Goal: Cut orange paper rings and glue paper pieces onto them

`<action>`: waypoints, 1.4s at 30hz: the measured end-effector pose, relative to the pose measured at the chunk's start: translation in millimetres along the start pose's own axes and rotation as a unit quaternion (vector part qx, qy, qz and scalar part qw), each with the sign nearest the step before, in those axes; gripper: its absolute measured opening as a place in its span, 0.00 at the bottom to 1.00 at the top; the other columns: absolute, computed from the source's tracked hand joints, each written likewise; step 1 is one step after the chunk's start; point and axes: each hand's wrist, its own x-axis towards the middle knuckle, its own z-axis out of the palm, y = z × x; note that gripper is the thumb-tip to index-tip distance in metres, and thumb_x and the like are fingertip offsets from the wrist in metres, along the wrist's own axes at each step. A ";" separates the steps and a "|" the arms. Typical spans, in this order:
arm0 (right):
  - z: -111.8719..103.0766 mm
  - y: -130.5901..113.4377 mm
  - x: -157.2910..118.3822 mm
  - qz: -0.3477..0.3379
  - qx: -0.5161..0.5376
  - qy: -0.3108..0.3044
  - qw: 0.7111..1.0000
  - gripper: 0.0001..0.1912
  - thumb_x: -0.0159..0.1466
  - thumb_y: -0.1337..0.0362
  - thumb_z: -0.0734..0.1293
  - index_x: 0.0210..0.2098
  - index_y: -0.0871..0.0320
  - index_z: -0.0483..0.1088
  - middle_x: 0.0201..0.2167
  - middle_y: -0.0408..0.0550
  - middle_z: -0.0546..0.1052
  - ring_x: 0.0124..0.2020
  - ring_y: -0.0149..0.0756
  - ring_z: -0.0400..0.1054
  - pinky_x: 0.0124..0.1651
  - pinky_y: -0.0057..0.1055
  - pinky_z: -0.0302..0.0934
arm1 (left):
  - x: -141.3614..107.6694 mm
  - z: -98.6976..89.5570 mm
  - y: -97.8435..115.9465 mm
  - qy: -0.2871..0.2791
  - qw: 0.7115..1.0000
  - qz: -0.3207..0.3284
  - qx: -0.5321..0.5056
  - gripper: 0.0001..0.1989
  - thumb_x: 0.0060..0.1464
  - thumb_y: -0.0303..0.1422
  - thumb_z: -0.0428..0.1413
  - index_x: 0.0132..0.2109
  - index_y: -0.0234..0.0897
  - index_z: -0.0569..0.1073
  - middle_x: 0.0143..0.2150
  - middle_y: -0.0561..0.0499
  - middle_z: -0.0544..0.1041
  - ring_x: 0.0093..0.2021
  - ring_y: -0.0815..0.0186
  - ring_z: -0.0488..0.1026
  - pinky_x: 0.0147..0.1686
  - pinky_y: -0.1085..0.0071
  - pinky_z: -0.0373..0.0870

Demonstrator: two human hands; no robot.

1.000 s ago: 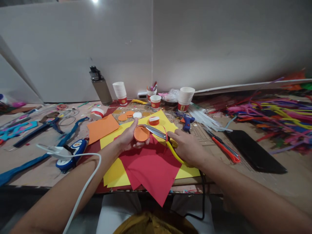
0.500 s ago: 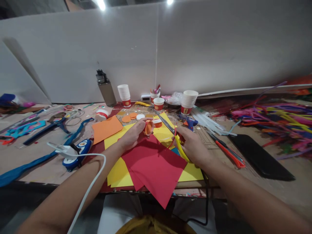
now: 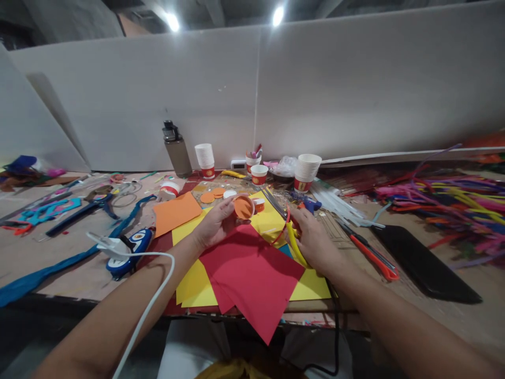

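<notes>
My left hand [image 3: 216,223] grips a small round cup piece [image 3: 244,208] with an orange disc in its face, which is turned toward me. My right hand [image 3: 311,237] is closed on the yellow handles of a pair of scissors [image 3: 296,246]. The blades point up and away to the left, to the right of the cup piece. A thin red strip [image 3: 281,234] hangs by the scissors. Red sheets [image 3: 252,279] lie below my hands, over yellow sheets [image 3: 197,287]. Another short orange-and-white cup piece [image 3: 259,204] rests just behind the held one.
Orange paper [image 3: 177,213], orange discs [image 3: 207,197] and a power strip [image 3: 130,252] are on the left. Stacked cups [image 3: 307,171] and a bottle [image 3: 177,152] stand behind. A glue gun [image 3: 310,203], red cutter [image 3: 374,255], black slab [image 3: 426,263] and pipe cleaners [image 3: 453,205] lie right.
My left hand has turned the cup piece so its orange face shows more fully. The scissors have moved slightly relative to it, and the whole view has shifted a little.
</notes>
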 end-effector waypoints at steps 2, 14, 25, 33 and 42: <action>0.3 -0.8 -0.5 0.018 0.010 -0.005 1.000 0.19 0.63 0.67 0.60 0.55 0.60 0.62 0.46 0.57 0.68 0.47 0.43 0.66 0.50 0.37 0.61 | -0.1 0.8 -0.2 0.007 1.000 -0.010 -0.026 0.21 0.55 0.39 0.59 0.52 0.32 0.73 0.54 0.38 0.75 0.51 0.57 0.75 0.41 0.67 0.76; -0.6 -0.3 -3.0 -0.017 -0.093 -0.029 0.995 0.22 0.61 0.65 0.63 0.55 0.61 0.65 0.44 0.56 0.68 0.42 0.43 0.66 0.43 0.36 0.63 | -3.9 4.6 -8.3 -0.021 0.999 -0.038 -0.029 0.23 0.55 0.39 0.60 0.55 0.36 0.71 0.52 0.41 0.76 0.49 0.56 0.77 0.42 0.66 0.78; -2.2 -6.5 -5.0 -0.011 -0.164 -0.057 0.985 0.23 0.61 0.64 0.64 0.56 0.58 0.65 0.46 0.56 0.69 0.41 0.41 0.67 0.37 0.31 0.59 | -8.1 11.8 -14.1 -0.015 0.996 -0.083 -0.010 0.21 0.60 0.42 0.53 0.52 0.30 0.72 0.46 0.37 0.78 0.41 0.55 0.79 0.33 0.67 0.75; -2.8 -10.1 -7.4 -0.004 -0.172 -0.079 0.982 0.20 0.62 0.65 0.63 0.54 0.57 0.67 0.45 0.54 0.71 0.37 0.39 0.69 0.35 0.30 0.57 | -6.8 10.1 -9.2 -0.016 0.994 -0.102 0.022 0.24 0.63 0.45 0.48 0.46 0.26 0.75 0.39 0.35 0.80 0.32 0.61 0.78 0.30 0.70 0.73; -3.5 -10.9 -8.8 0.000 -0.179 -0.088 0.980 0.17 0.64 0.64 0.62 0.52 0.56 0.68 0.43 0.52 0.72 0.34 0.37 0.68 0.34 0.29 0.53 | -6.6 5.2 -9.1 -0.022 0.992 -0.118 0.028 0.27 0.64 0.48 0.44 0.45 0.27 0.75 0.35 0.37 0.80 0.29 0.63 0.76 0.29 0.70 0.72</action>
